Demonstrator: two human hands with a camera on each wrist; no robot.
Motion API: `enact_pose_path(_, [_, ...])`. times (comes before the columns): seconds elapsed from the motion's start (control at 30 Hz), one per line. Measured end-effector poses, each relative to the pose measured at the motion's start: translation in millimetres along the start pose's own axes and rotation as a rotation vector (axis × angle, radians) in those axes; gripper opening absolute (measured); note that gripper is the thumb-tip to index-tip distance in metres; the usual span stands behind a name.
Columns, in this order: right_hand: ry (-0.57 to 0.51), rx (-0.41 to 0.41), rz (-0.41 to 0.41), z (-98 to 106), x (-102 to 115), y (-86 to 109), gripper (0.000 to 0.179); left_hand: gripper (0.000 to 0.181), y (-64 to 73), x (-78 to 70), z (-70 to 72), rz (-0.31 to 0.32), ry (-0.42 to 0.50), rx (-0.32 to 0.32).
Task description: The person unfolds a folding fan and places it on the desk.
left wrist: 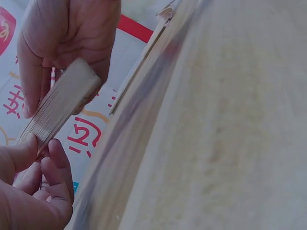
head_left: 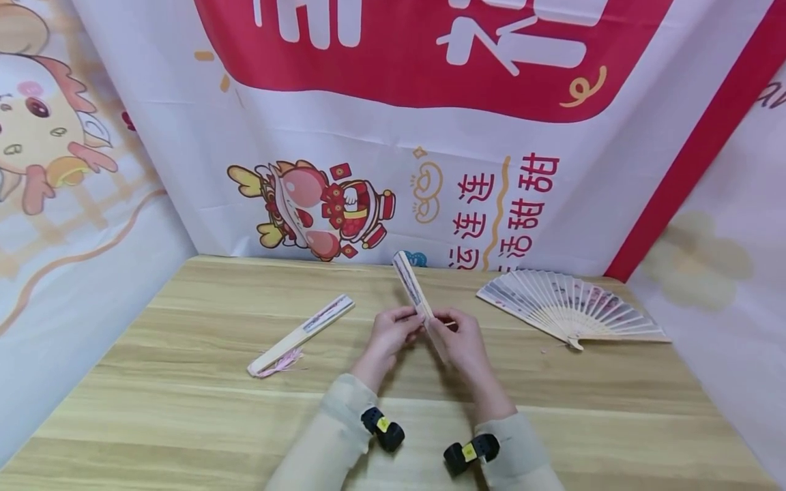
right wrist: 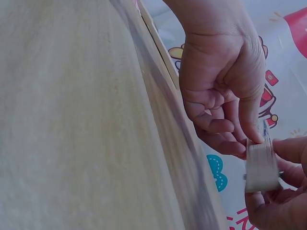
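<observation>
Upright and tilted between both hands is a folded fan [head_left: 410, 283] with pale wooden ribs and a printed upper part. My left hand [head_left: 389, 334] pinches its lower part between thumb and fingers. On the other side of the same fan, my right hand [head_left: 463, 341] grips it with thumb and fingers. Its ribs lie stacked flat together, as the left wrist view shows on the folded fan [left wrist: 62, 105]. In the right wrist view the blunt end of the fan [right wrist: 262, 167] faces the camera.
Left of the hands, another folded fan [head_left: 301, 334] with a pink tassel [head_left: 281, 361] lies on the wooden table [head_left: 184, 423]. An opened fan [head_left: 568, 307] lies at the right. A printed cloth banner [head_left: 344, 123] hangs behind the table.
</observation>
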State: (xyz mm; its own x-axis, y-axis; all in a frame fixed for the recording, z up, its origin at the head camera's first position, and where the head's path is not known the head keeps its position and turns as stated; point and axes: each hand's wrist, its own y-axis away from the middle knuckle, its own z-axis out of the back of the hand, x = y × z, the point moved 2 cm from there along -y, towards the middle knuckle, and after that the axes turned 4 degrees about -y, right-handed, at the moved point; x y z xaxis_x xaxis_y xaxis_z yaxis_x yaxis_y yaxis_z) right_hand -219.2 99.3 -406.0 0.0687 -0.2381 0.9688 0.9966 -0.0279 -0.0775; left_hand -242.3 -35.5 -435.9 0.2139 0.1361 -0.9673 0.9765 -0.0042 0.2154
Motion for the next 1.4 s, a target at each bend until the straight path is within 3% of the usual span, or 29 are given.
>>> enact_pose_path(0.2, [0.072,0.009,0.052,0.5,1.5,-1.8,0.023,0.033,0.3,-0.3,0.1,-0.026,-0.008,-0.007])
enact_pose_path(0.53, [0.067,0.0,0.055,1.3,-0.8,-1.8,0.026,0.032,1.1,-3.3,-0.5,-0.017,-0.051,-0.009])
enact_pose_path(0.87, [-0.048,-0.009,-0.012,-2.9,-2.4,-2.1,0.027,0.03,0.6,-3.0,2.3,-0.018,-0.042,-0.003])
enact_pose_path(1.13, [-0.096,-0.013,-0.015,-6.0,-2.6,-1.9,0.026,0.027,-0.7,-2.2,3.8,-0.013,-0.031,0.002])
enact_pose_path(1.4, [-0.216,0.077,-0.042,-9.3,-2.8,-1.3,0.034,0.021,-0.1,-6.0,5.7,0.012,-0.023,0.014])
